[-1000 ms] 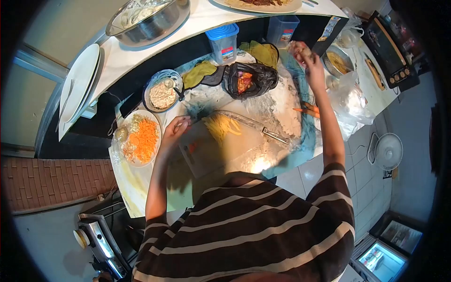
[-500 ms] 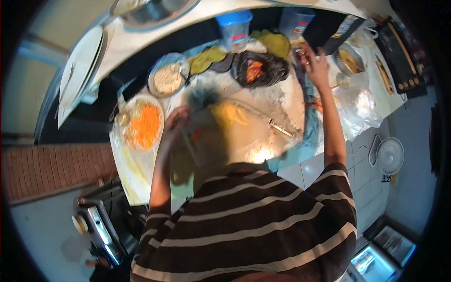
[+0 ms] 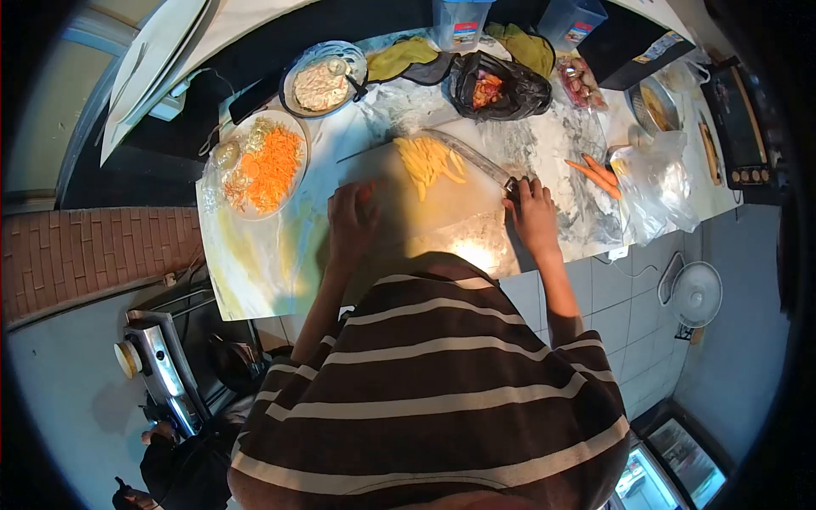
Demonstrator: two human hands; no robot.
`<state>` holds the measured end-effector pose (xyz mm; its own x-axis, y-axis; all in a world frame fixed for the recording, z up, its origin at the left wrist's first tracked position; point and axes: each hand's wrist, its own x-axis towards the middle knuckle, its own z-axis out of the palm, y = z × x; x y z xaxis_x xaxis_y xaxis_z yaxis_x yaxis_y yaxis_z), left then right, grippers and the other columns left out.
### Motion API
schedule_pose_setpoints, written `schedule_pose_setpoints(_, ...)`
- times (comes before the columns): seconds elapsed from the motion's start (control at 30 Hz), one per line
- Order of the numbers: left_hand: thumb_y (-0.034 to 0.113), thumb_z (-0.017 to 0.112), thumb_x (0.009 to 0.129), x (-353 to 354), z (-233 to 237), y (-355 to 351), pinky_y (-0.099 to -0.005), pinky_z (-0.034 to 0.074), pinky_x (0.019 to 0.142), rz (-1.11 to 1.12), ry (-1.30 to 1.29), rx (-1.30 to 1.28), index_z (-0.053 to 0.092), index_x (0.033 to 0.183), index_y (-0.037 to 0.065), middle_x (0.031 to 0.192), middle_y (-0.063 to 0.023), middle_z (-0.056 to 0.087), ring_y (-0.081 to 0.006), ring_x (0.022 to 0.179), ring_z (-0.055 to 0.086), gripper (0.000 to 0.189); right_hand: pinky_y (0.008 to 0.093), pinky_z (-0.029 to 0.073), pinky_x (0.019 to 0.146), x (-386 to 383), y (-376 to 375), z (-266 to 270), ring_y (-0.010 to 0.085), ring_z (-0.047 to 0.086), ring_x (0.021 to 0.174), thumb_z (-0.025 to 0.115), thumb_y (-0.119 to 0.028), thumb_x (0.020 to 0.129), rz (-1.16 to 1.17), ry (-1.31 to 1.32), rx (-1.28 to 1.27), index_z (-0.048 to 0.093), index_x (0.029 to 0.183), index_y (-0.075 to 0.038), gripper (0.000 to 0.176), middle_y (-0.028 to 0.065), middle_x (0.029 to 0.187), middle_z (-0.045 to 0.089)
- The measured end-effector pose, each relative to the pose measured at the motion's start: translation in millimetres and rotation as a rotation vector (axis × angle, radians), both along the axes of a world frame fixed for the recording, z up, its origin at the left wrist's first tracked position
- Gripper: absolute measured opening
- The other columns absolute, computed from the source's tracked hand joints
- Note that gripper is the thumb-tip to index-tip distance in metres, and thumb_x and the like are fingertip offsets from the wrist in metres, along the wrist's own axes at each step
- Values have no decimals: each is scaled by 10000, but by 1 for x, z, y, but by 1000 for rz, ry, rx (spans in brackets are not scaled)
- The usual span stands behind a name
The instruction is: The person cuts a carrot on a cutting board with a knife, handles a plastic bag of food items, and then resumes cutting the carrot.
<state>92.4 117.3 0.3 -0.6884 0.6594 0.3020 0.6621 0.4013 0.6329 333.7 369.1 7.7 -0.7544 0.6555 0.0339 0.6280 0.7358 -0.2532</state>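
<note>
A cutting board [image 3: 459, 208] lies in front of me, bearing a pile of yellow cut strips [image 3: 425, 161]. Behind and beside the strips rests a long knife [image 3: 472, 157], its dark handle toward the right. My right hand [image 3: 535, 219] has its fingers closed over that handle. At the board's left side, my left hand [image 3: 348, 223] is curled, with a small orange-red piece [image 3: 365, 192] at its fingertips; the fingers partly hide the piece.
On the left stands a plate of shredded carrot [image 3: 276, 166], with a bowl of pale mixture [image 3: 321, 87] behind. A black bag [image 3: 501, 89] and a pack of small round items [image 3: 581, 83] line the back. Carrots [image 3: 599, 177] and clear plastic [image 3: 654, 183] lie right. Another person [image 3: 183, 463] is lower left.
My right hand has come back from the pack at the rear right to the knife handle. My left hand has shifted onto the board's left side by the orange-red piece. The view has tilted.
</note>
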Motion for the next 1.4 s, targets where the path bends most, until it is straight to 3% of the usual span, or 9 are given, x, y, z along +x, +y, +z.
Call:
schedule_pose_setpoints(0.17, 141, 755, 745, -1, -12, 4, -465, 405, 943, -9, 104, -64, 562, 1179, 80, 1170, -147, 538, -360, 1087, 506, 479, 502, 467, 844, 3, -1, -23, 414, 534, 999, 532, 58, 800, 1, 116, -29, 497, 1132, 44, 334, 224, 1085, 528)
schedule_pose_setpoints(0.4, 168, 741, 760, 4, -7, 0, -483, 396, 939, -5, 126, 64, 551, 1177, 67, 1165, -145, 553, -356, 1096, 513, 469, 492, 438, 812, 13, -28, 25, 474, 511, 996, 493, 42, 901, 0, 398, -269, 451, 1141, 67, 245, 294, 1139, 490)
schedule_pose_setpoints(0.47, 166, 736, 765, 7, -12, 2, -484, 392, 943, -46, 134, 80, 552, 1176, 67, 1156, -146, 560, -353, 1100, 517, 461, 434, 449, 776, 15, -42, 40, 388, 568, 906, 464, -31, 958, -21, 391, -355, 458, 1129, 47, 188, 253, 1036, 550)
schedule_pose_setpoints(0.53, 155, 720, 775, 10, -21, 5, -470, 392, 948, -70, 190, 124, 569, 1154, 78, 1152, -129, 573, -332, 1100, 528, 415, 375, 444, 702, 10, -60, 56, 262, 557, 741, 452, -133, 994, -13, 338, -776, 482, 1094, 6, 174, 166, 815, 559)
schedule_pose_setpoints(0.6, 152, 713, 780, 8, -27, 7, -464, 392, 952, -77, 231, 135, 587, 1130, 81, 1155, -112, 578, -319, 1098, 532, 378, 288, 357, 516, 7, -76, 5, 79, 436, 606, 471, -281, 1032, -9, 546, -971, 493, 1082, -53, 234, -16, 702, 470)
schedule_pose_setpoints(0.67, 148, 705, 785, 7, -27, 8, -458, 392, 956, -79, 277, 149, 605, 1106, 84, 1158, -94, 583, -307, 1095, 536, 342, 314, 341, 500, -8, -95, 20, 108, 445, 571, 503, -290, 1019, 56, 304, -850, 491, 1039, -50, 241, 16, 623, 460)
schedule_pose_setpoints(0.9, 181, 699, 801, 13, -16, 7, -426, 391, 969, -98, 389, 58, 650, 1062, 71, 1155, -57, 604, -278, 1113, 519, 287, 367, 329, 491, -27, -122, 22, 207, 425, 477, 544, -285, 998, 156, 219, -773, 462, 970, -11, 287, 140, 555, 453)
schedule_pose_setpoints(0.97, 198, 692, 811, 12, -17, 6, -421, 389, 970, -100, 386, 52, 649, 1070, 67, 1162, -57, 604, -275, 1117, 513, 293, 457, 409, 559, -31, -121, 31, 399, 574, 573, 525, -307, 996, 29, 125, -726, 490, 969, 14, 323, 215, 595, 540)
schedule_pose_setpoints(1.4, 221, 671, 855, 13, -23, 3, -419, 352, 1013, -88, 313, 48, 662, 1113, 85, 1216, -39, 613, -267, 1171, 488, 292, 487, 437, 596, -31, -126, 18, 459, 608, 662, 467, -349, 1020, 33, 94, -737, 530, 1037, 43, 397, 266, 650, 586)
